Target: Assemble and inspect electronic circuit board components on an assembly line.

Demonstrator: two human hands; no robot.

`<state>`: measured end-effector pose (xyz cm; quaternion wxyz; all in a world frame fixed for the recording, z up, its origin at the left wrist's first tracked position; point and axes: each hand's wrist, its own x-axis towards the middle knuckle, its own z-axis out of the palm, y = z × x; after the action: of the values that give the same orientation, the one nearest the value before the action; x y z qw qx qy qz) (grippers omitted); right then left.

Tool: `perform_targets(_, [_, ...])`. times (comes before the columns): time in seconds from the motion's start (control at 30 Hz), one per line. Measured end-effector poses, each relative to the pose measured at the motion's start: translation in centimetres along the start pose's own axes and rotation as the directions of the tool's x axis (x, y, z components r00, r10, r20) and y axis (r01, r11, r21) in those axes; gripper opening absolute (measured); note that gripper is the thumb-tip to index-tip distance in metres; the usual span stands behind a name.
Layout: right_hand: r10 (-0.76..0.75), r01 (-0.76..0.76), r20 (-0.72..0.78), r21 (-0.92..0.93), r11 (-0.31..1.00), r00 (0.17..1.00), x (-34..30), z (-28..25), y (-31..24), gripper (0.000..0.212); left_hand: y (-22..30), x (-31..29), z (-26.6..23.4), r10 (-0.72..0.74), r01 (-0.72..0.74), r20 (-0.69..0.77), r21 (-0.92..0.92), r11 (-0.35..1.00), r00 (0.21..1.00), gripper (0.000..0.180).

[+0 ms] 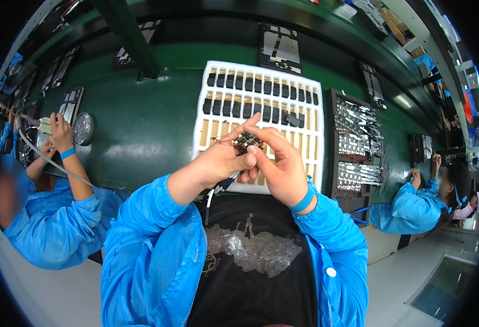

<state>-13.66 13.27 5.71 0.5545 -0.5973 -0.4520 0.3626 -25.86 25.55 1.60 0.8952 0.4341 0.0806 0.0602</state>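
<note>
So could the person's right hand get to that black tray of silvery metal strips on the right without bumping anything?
Probably yes. The black tray of silvery metal strips lies just right of the right hand, with nothing between, but that hand first has to let go of the small dark part.

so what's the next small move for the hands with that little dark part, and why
Probably lower the small dark part toward a free slot in the white tray. Both the left hand and the right hand pinch it above the tray, whose upper rows hold dark pieces while the lower slots look unfilled.
</note>
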Motion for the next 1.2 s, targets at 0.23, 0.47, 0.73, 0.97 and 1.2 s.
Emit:
perform_targets(0.23, [-0.246, 0.239, 0.041, -0.434, 0.869, 0.968, 0.3, -1.0, -0.8, 0.036, -0.3, -1.1, 0.1, -0.043, 0.053, -0.038, 0.327, 0.944, 0.998, 0.052])
perform_targets(0.47, [-0.330, 0.351, 0.140, -0.548, 0.760, 0.934, 1.6, -1.3, -1.6, 0.036, -0.2, -1.4, 0.6, -0.017, 0.027, -0.084, 0.121, 0.992, 0.996, 0.051])
perform_targets(0.73, [-0.428, 0.319, 0.041, -0.732, 0.603, 0.903, 2.6, -4.9, -1.3, 0.043, 1.3, -1.0, 0.1, 0.070, -0.071, -0.075, -0.007, 0.997, 0.995, 0.044])
perform_targets(0.97, [-0.300, 0.065, -0.002, -0.975, 0.212, 0.954, 2.8, -9.1, 4.7, 0.028, 1.9, -0.4, 0.0, 0.186, -0.181, -0.128, 0.048, 0.982, 0.974, 0.028])
perform_targets(1.2, [-0.277, 0.050, 0.013, -0.991, 0.127, 0.961, 3.1, -9.3, 6.7, 0.022, 1.4, -0.5, -0.3, 0.242, -0.182, -0.271, 0.228, 0.956, 0.932, 0.027])
